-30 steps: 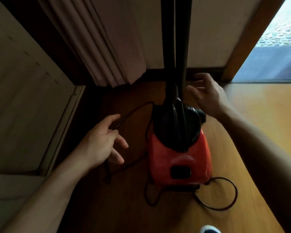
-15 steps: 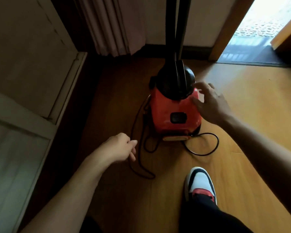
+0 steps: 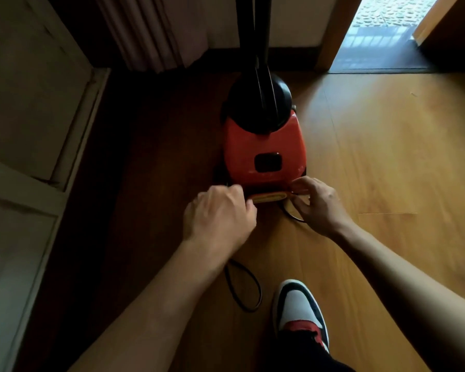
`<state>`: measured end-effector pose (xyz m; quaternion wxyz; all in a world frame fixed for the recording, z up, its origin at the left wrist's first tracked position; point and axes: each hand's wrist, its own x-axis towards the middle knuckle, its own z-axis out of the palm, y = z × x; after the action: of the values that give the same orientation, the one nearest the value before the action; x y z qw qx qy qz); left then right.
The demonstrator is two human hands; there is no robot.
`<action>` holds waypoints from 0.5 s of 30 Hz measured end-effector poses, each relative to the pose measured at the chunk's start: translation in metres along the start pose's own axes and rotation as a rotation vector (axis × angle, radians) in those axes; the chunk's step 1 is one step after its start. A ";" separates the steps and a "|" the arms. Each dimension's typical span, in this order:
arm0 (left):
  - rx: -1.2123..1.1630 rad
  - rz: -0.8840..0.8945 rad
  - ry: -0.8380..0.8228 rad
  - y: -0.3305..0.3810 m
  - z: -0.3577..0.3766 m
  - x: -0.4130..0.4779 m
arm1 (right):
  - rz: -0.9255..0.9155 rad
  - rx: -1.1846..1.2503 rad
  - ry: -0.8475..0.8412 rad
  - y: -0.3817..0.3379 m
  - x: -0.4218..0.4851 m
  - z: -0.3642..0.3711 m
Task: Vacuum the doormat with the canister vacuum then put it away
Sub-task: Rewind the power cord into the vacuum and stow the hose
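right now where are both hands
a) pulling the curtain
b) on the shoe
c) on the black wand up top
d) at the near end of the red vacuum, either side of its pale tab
D: the left hand and the right hand are down at the near end of the red vacuum, one on each side of the pale tab at its base.

Right of the vacuum [image 3: 263, 146] the floor [image 3: 387, 157] lies bare as far as the doorway [image 3: 381, 36], the widest way in. On its left, a dark strip of floor runs between it and the cabinet [image 3: 32, 103]. The curtain [image 3: 151, 33] and wall close the far side, and the upright wand [image 3: 253, 36] covers its top. The near side is crowded by the left hand [image 3: 220, 213], the right hand [image 3: 320, 205], cord [image 3: 253, 299] loops and a shoe [image 3: 298, 310].
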<state>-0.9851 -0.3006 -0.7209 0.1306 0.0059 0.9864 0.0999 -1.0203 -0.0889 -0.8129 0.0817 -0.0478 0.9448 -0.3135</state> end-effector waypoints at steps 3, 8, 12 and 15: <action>0.032 0.116 0.146 0.000 0.016 0.029 | 0.016 -0.062 0.019 0.007 0.000 0.000; 0.213 0.126 -0.037 -0.025 0.045 0.048 | 0.022 -0.141 0.005 0.022 0.018 0.005; 0.358 0.001 -0.422 -0.054 0.058 0.035 | 0.001 -0.144 0.004 0.029 0.021 0.009; 0.336 0.017 -0.363 -0.058 0.070 0.034 | -0.006 -0.140 0.037 0.032 0.020 0.010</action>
<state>-0.9992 -0.3427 -0.8071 0.3018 0.0538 0.9495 -0.0670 -1.0389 -0.0720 -0.8430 0.0599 -0.0505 0.9657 -0.2477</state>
